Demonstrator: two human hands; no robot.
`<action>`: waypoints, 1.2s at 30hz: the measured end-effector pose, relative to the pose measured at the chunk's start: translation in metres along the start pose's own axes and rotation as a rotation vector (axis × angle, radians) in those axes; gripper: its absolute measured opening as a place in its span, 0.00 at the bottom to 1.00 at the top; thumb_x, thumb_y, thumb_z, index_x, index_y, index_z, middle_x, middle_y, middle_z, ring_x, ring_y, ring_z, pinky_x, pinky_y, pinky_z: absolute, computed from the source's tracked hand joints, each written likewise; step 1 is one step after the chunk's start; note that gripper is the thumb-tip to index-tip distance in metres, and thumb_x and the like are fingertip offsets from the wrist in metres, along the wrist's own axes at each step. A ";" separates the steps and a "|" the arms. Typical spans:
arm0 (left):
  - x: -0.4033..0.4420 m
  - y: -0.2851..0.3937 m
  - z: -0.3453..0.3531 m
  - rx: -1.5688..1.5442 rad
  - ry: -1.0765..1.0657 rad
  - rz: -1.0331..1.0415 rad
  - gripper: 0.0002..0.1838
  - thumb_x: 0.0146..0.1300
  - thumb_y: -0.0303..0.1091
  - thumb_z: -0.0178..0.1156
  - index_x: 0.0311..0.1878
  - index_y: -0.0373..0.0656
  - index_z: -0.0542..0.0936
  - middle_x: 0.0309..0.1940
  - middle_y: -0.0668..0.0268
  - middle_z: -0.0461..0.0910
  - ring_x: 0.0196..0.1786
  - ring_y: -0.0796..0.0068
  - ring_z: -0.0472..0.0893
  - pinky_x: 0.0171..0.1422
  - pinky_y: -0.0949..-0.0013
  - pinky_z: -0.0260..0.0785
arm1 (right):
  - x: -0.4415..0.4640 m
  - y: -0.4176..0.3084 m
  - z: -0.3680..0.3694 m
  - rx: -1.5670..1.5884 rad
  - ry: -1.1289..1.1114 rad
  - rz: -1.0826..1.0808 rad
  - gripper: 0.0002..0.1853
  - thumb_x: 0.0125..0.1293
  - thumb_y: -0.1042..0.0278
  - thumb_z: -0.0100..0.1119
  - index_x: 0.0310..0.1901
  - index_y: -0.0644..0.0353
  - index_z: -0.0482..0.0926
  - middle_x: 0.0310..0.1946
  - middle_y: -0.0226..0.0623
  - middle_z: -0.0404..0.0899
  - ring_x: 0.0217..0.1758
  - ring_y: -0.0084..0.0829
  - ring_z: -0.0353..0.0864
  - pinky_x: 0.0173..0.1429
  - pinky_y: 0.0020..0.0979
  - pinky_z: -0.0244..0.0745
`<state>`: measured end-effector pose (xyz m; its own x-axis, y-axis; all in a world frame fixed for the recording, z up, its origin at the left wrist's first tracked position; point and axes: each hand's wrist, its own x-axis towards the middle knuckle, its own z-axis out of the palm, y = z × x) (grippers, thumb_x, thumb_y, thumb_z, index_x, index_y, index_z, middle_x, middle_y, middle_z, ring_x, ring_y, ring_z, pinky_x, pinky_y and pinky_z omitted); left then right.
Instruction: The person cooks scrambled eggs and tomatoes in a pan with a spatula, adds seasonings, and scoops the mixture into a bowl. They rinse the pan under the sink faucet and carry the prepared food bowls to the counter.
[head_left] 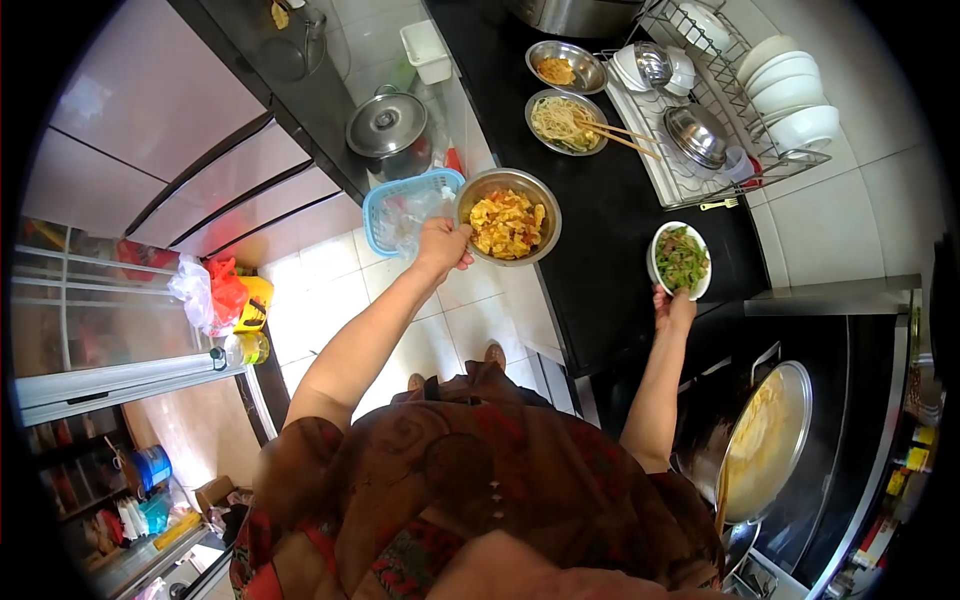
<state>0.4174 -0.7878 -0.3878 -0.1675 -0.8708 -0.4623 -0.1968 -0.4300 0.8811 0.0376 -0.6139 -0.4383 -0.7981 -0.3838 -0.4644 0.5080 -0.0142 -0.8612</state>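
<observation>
My left hand (444, 246) grips the rim of a steel bowl (466, 190), its thumb over the edge. Inside lies yellow scrambled egg (506, 222) with red bits. That bowl is held out past the counter's left edge, above the floor. On the right, my right hand (675, 307) is closed on the near side of a white bowl (653, 262), which is over the black counter. Chopped green leaves and reddish bits (682, 258) fill it. The fingers beneath each bowl are partly hidden.
Steel bowls of noodles (563, 122) with chopsticks (625, 135) and of orange food (556, 70) stand on the counter (610, 215). A dish rack (745, 95) is behind. A large pan (765, 440) sits at right, a blue basket (375, 225) and lidded pot (388, 125) at left.
</observation>
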 end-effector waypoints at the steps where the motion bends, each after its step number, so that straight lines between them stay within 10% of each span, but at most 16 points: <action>1: -0.001 0.001 -0.005 0.009 0.012 0.004 0.09 0.61 0.30 0.56 0.28 0.33 0.76 0.16 0.62 0.75 0.13 0.74 0.75 0.14 0.72 0.69 | -0.016 0.003 0.005 -0.008 -0.014 0.001 0.16 0.72 0.71 0.37 0.58 0.65 0.62 0.31 0.48 0.77 0.20 0.32 0.78 0.19 0.26 0.73; 10: -0.015 -0.015 -0.069 -0.074 0.106 0.043 0.10 0.56 0.26 0.56 0.22 0.32 0.71 0.13 0.57 0.73 0.12 0.67 0.76 0.11 0.66 0.68 | -0.075 0.040 0.032 -0.258 -0.148 0.032 0.14 0.68 0.71 0.51 0.54 0.62 0.69 0.32 0.44 0.81 0.23 0.31 0.82 0.16 0.21 0.68; 26: -0.041 0.022 -0.217 -0.093 0.300 -0.123 0.10 0.55 0.29 0.59 0.25 0.30 0.75 0.17 0.56 0.76 0.16 0.69 0.79 0.16 0.68 0.73 | -0.093 0.041 0.136 -0.377 -0.219 0.146 0.16 0.70 0.69 0.44 0.56 0.65 0.67 0.32 0.46 0.80 0.22 0.28 0.79 0.18 0.21 0.69; 36: 0.009 0.025 -0.182 -0.160 0.335 -0.156 0.10 0.58 0.32 0.57 0.32 0.33 0.79 0.21 0.61 0.76 0.18 0.74 0.76 0.20 0.71 0.72 | -0.128 0.034 0.161 -0.496 -0.292 0.101 0.13 0.73 0.67 0.45 0.56 0.59 0.66 0.35 0.41 0.81 0.24 0.29 0.82 0.18 0.26 0.74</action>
<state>0.5865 -0.8494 -0.3523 0.1819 -0.8102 -0.5572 -0.0376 -0.5720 0.8194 0.2090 -0.7136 -0.3755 -0.5952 -0.6007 -0.5338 0.3086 0.4425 -0.8420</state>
